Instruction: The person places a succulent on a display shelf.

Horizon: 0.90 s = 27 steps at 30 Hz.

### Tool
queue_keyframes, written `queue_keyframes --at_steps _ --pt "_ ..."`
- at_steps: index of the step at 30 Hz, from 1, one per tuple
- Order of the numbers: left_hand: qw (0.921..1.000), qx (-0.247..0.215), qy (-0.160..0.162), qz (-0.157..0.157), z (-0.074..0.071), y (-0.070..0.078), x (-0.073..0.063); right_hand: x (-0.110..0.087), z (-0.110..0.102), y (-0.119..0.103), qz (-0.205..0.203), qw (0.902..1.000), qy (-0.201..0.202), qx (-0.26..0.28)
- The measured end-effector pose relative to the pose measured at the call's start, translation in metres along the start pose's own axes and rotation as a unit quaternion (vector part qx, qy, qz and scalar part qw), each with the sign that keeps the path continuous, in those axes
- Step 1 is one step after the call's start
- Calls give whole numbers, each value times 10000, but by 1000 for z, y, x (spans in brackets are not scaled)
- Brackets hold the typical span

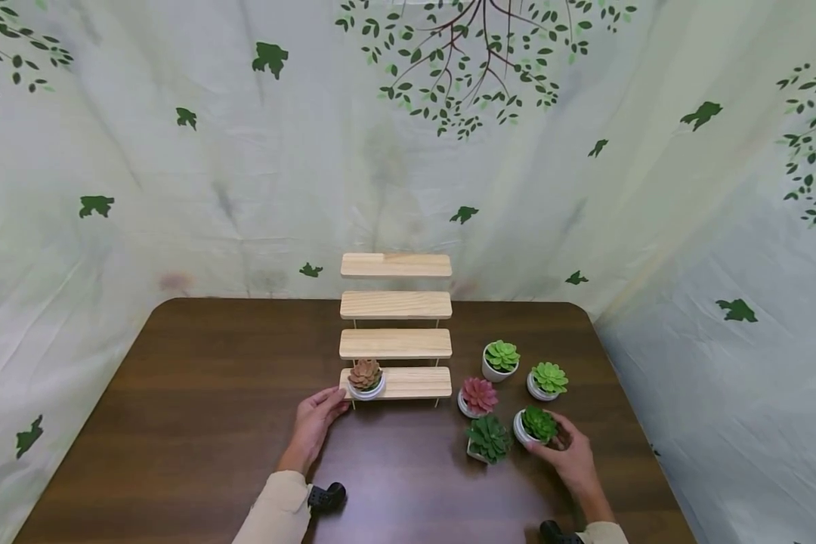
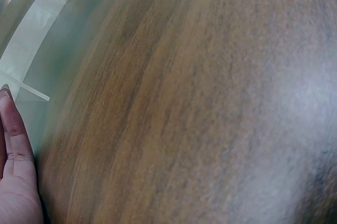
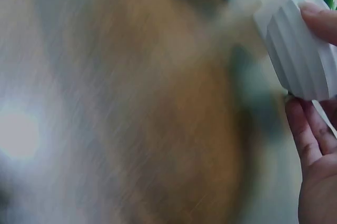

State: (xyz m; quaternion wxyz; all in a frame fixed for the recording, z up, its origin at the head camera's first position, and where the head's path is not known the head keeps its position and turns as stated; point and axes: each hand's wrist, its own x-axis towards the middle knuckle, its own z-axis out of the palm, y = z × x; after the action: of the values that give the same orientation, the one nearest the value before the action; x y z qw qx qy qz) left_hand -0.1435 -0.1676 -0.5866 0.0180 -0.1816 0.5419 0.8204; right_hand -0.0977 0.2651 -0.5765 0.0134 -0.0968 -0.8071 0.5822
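A four-step wooden display stand (image 1: 396, 344) stands at mid-table. On the left of its lowest step sits a brown potted succulent (image 1: 366, 378) in a white pot. My left hand (image 1: 316, 423) is at that step's left end, fingertips touching its corner beside the pot. In the left wrist view its fingers (image 2: 18, 134) lie nearly straight near a clear leg. My right hand (image 1: 573, 453) holds a green potted succulent (image 1: 539, 425), thumb on one side. The right wrist view shows the ribbed white pot (image 3: 300, 50) tilted, with the thumb on its side and fingers at its base.
Close around the right hand stand a dark green succulent (image 1: 488, 438), a pink one (image 1: 479, 395) and two light green ones, the nearer (image 1: 549, 378) and the farther (image 1: 502, 357). A leaf-printed curtain (image 1: 394, 189) hangs behind the brown table (image 1: 211, 393).
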Motion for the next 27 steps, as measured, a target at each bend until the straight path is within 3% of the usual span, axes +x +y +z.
queue_keyframes --at_steps 7,13,27 --pt "9999 -97 -45 43 3 1 1 5 -1 -27 -221 9994 252 -50" --pt "9999 -112 34 -37 4 2 0 11 6 -50 -229 9997 18 43" --pt "9999 -108 51 -63 1 4 -4 29 39 -86 -669 9963 -358 410"
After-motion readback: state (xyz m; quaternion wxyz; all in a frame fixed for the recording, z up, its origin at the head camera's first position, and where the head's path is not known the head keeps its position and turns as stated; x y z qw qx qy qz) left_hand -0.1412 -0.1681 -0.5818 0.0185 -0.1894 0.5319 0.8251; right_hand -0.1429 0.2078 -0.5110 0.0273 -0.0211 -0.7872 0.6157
